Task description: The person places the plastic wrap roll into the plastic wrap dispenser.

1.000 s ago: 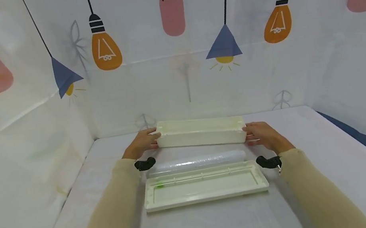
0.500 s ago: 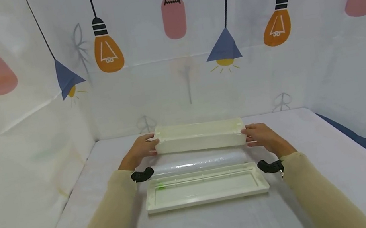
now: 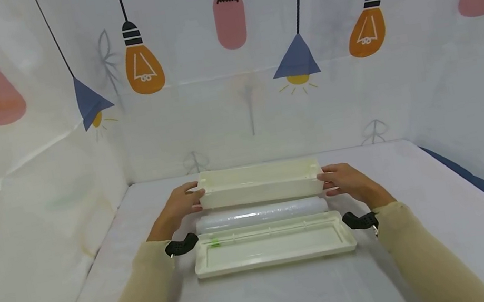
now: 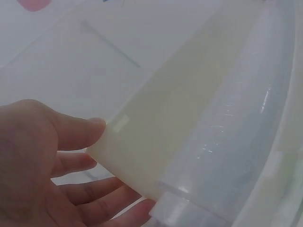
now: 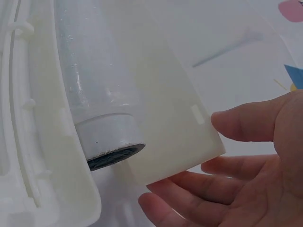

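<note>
Cream tray (image 3: 260, 190), cream lid (image 3: 274, 250); clear shiny roll (image 3: 261, 215); beige sleeves (image 3: 144, 301).

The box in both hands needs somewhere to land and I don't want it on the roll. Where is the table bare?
The table is bare in front of the lid, between the sleeves. More bare room lies right of the right hand and left of the left hand. The middle is crowded: box, roll and lid lie close together.

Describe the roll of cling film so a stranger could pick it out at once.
On the white table, look between the two sleeved arms, where three long pale things lie in parallel. The roll of cling film is the middle one, between the trough held in both hands and the flat lid. It alone is round and glossy.
</note>
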